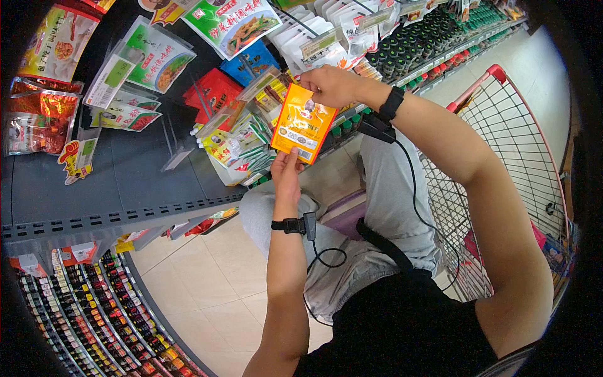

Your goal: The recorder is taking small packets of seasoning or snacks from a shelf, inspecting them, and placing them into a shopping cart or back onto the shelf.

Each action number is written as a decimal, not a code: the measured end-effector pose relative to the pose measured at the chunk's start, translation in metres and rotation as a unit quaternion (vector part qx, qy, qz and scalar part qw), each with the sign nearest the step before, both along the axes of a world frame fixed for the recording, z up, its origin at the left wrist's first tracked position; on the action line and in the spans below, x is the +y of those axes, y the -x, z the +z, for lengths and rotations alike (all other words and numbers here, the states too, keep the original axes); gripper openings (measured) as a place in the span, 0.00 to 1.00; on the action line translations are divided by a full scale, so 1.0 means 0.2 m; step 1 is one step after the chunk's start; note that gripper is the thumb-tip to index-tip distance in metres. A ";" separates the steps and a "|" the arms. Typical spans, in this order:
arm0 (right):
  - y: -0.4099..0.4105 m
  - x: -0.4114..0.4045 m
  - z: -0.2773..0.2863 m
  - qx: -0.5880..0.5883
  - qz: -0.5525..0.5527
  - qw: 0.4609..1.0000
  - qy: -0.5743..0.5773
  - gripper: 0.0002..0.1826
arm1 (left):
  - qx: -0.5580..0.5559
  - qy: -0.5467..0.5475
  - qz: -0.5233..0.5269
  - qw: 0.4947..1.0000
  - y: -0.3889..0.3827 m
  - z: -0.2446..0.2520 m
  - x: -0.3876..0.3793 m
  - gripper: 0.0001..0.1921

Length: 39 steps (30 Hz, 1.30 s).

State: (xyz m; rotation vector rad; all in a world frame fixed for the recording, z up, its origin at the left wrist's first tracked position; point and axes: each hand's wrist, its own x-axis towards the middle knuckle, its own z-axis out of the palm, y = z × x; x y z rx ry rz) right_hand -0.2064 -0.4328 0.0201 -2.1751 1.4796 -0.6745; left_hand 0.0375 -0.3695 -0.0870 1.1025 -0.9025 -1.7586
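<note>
A flat orange seasoning packet (304, 125) with a red border is held in front of the shelf, its printed face towards me. My left hand (286, 168) pinches its bottom edge, thumb on the front. At the upper right corner, my right hand (332, 86) grips the packet with bent fingers. Just left of it hang green and white sachets (247, 143) and small yellow packets (273, 94) on hooks. Behind my right hand are white pouches (325, 54) in a row.
A wire shopping cart (513, 136) with a red rim stands at my right. Dark shelving (94, 174) with hanging seasoning pouches (160, 56) and price tags (113, 77) spans the left. Black jars (400, 52) line the upper right shelf. Bottles (94, 315) fill shelves at lower left.
</note>
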 end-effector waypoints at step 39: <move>0.01 -0.02 -0.01 -0.007 -0.003 1.000 -0.020 0.08 | 0.057 0.000 0.014 0.998 -0.01 -0.01 -0.01 0.04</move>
